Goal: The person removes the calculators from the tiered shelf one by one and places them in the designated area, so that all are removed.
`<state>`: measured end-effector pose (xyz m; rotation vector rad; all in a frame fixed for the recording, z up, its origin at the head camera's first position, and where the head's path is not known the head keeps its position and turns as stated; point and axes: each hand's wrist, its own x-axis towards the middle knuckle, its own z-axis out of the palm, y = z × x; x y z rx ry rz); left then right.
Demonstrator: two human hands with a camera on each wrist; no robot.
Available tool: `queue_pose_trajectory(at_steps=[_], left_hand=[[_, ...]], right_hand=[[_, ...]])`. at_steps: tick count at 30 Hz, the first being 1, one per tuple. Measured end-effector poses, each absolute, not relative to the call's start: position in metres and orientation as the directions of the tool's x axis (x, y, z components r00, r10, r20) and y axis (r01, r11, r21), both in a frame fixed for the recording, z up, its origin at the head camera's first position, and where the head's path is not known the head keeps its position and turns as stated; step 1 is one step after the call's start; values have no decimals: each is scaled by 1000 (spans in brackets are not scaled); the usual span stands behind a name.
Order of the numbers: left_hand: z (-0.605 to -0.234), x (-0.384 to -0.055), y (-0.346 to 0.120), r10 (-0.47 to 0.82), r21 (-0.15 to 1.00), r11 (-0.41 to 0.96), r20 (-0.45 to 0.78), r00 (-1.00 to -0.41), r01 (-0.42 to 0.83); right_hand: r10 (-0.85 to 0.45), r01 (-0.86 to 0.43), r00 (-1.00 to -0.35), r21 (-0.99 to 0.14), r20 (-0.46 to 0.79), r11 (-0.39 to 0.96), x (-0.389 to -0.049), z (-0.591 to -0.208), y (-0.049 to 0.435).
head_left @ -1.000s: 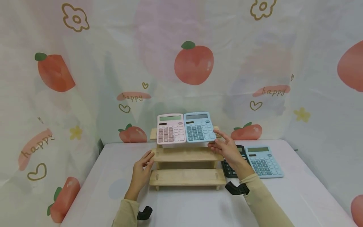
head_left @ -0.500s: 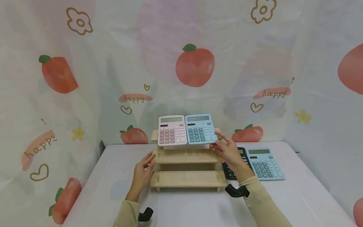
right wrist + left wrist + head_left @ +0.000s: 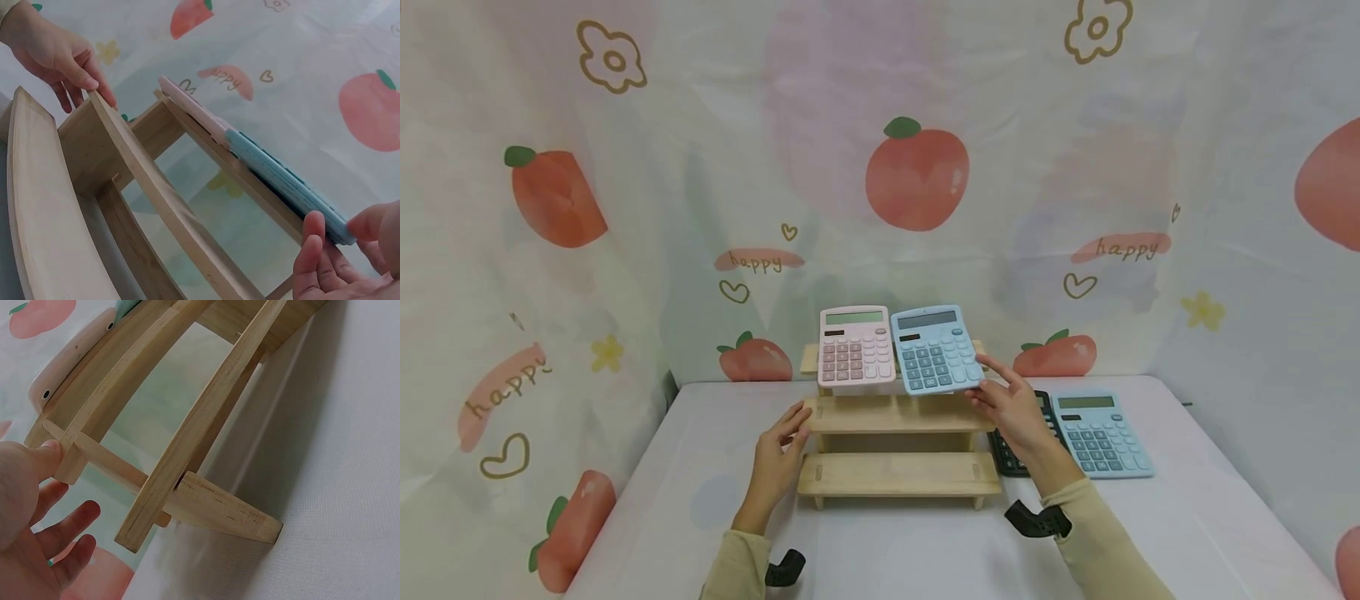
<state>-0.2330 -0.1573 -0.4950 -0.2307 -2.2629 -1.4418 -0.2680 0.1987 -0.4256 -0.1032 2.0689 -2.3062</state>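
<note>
A blue calculator [image 3: 935,350] leans askew over the top step of a three-tier wooden stand [image 3: 898,475]. My right hand [image 3: 1011,408] pinches its lower right corner; in the right wrist view the thumb lies on one face and the fingers [image 3: 309,250] on the other. Close at its left, a pink calculator [image 3: 855,346] sits on the top step. My left hand [image 3: 775,462] grips the left end of the middle step, with the thumb [image 3: 47,456] on top and the index finger below, the other fingers spread.
A black calculator [image 3: 1010,450], partly hidden by my right hand, lies on the white table [image 3: 880,554] right of the stand. Another blue calculator [image 3: 1101,433] lies beside it. A fruit-printed cloth [image 3: 700,125] hangs close behind the stand.
My right hand has shifted slightly right and down with the blue calculator, which now tilts and stands lower than the pink one. My left hand keeps its place on the stand.
</note>
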Motion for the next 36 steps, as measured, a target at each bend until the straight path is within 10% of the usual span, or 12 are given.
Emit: queue_pose_trajectory(at_steps=[36], left_hand=[[-511,-243,-166,-64,809,427,472,-879,403]], right_hand=[[-141,-56,-988,-997,64,-61,-219,-438,225]])
